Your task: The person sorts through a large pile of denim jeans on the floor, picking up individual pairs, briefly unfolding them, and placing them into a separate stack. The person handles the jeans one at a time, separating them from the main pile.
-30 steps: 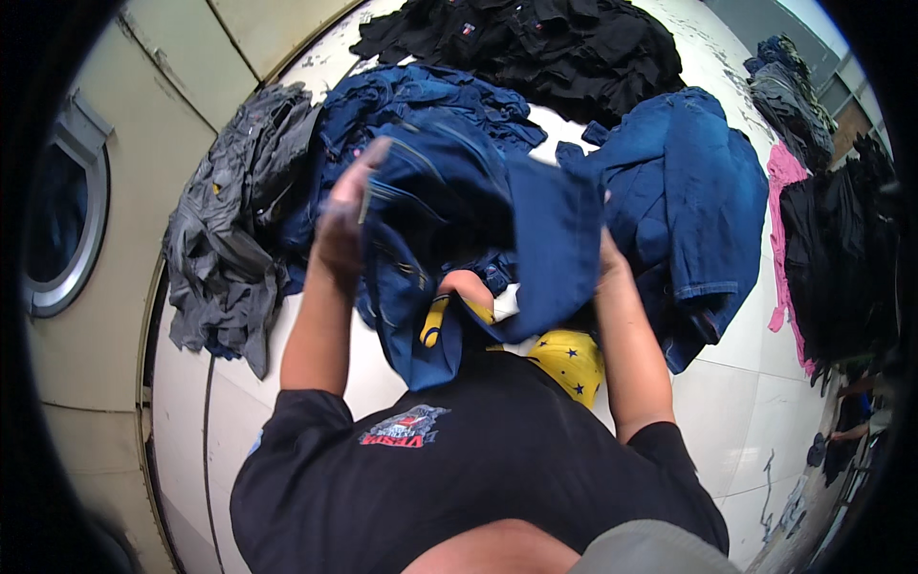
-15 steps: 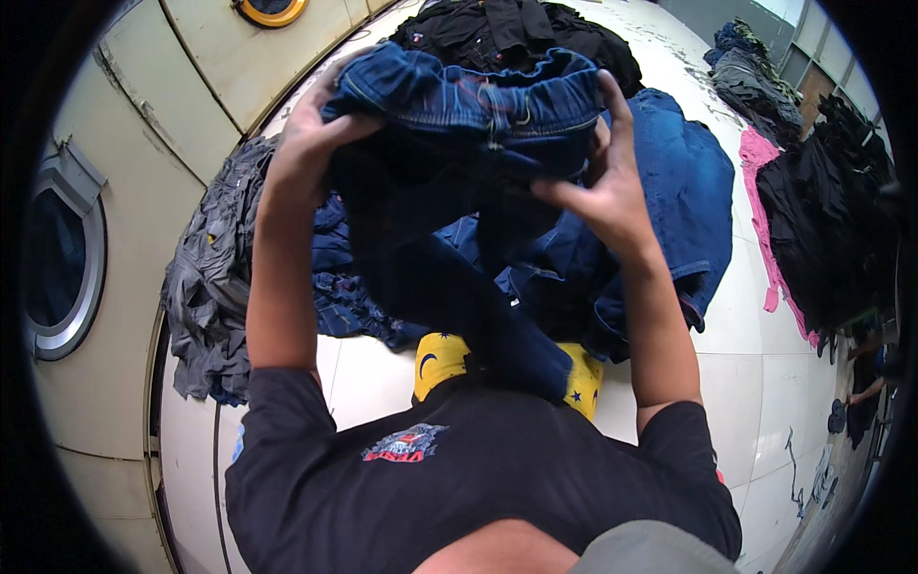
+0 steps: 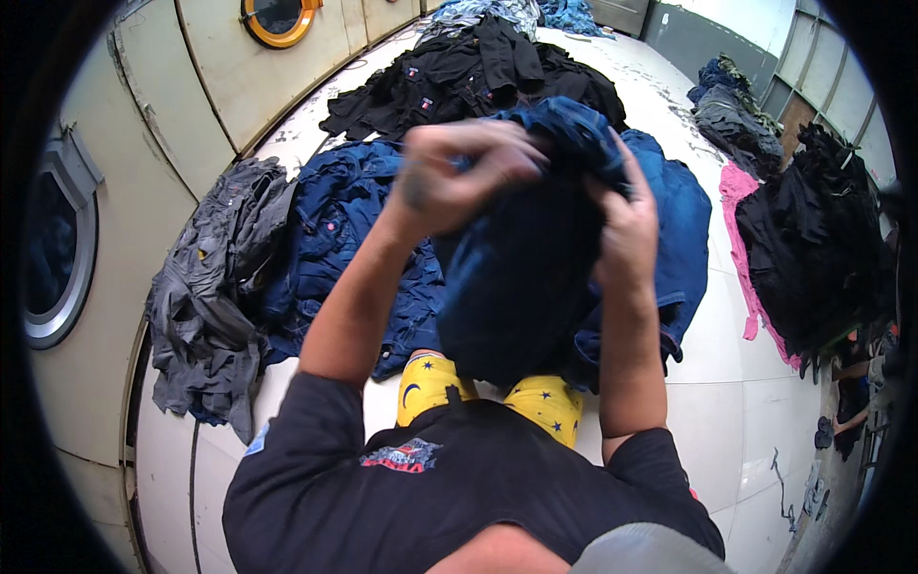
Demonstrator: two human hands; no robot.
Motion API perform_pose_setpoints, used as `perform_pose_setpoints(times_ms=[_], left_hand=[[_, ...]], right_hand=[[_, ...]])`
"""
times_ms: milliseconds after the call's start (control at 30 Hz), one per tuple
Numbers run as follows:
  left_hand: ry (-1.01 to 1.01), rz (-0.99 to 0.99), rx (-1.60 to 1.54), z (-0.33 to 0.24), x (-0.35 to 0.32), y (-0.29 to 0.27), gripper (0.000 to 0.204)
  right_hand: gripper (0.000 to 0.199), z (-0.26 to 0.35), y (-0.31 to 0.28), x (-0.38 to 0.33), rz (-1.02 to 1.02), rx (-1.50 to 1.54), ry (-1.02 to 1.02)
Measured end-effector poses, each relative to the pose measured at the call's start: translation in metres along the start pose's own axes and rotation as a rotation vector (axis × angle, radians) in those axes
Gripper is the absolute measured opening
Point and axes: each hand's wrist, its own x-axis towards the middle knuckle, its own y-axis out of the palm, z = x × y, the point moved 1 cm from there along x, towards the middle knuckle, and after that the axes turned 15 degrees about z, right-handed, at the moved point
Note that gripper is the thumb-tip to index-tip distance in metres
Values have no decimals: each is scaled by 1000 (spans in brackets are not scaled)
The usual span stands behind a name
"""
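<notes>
A pair of dark blue denim trousers [image 3: 521,277] with a gathered elastic waistband hangs in front of me, its legs falling toward my knees. My right hand [image 3: 626,215] grips the bunched waistband, fingers behind and thumb in front. Beside the waistband's left side is my left hand [image 3: 464,177], its fingers bent and smeared by motion; whether it touches the cloth cannot be told. Beneath and around the trousers lie dark blue garments [image 3: 335,210] on the left and lighter blue denim [image 3: 684,220] on the right.
Black clothes [image 3: 459,81] are heaped beyond the denim, grey clothes [image 3: 206,297] at the left. A pink cloth [image 3: 741,220] and a black heap [image 3: 798,258] lie right. Cream machines with round doors [image 3: 62,253] line the left wall. White tiles [image 3: 708,411] cover the floor.
Both hands held the waistband spread wide; now it is bunched at the right hand. My left hand has moved right and down toward the right hand, and the trousers have turned.
</notes>
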Motion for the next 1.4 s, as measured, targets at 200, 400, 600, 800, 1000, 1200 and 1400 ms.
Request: perform_pose_setpoints(times_ms=[200, 400, 600, 800, 1000, 1200, 1400], left_hand=[[-486, 49, -376, 53, -75, 61, 122], [-45, 220, -646, -23, -66, 76, 107], [105, -30, -148, -8, 136, 6, 98], [-154, -258, 160, 193, 345, 32, 120], [-759, 672, -7, 225, 109, 201, 110], [-688, 325, 240, 122, -74, 263, 104], [-904, 20, -93, 123, -214, 228, 80]], right_hand=[[82, 41, -110, -38, 120, -105, -236], [62, 120, -181, -144, -569, -582, -402], [54, 198, -241, -69, -603, -1428, -721], [73, 169, -375, 169, -875, -1551, -23], [74, -20, -307, -24, 55, -1490, 627], [65, -53, -249, -153, -111, -1446, 308], [33, -59, -185, -212, -541, -1244, -111]])
